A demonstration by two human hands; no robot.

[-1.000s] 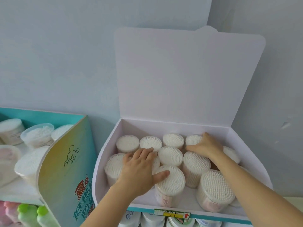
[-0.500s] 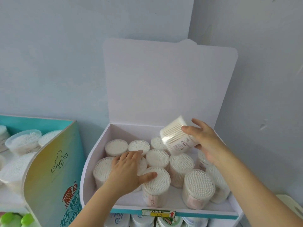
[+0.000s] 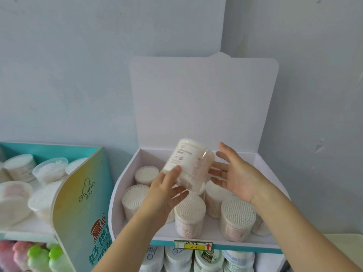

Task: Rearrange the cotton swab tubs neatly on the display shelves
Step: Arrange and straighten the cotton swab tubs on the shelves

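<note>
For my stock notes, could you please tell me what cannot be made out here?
Head view:
- Writing on the price tag: too small.
- Label on the held tub: blurred.
- Tub count in the tray: some hidden behind the held tub and left hand.
- The lower-shelf tubs: cut off by the bottom edge.

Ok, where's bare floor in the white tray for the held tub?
Front strip of the tray along its lip, between and left of the two front tubs. Back-right looks bare, but the right hand partly hides it. Centre is packed.
</note>
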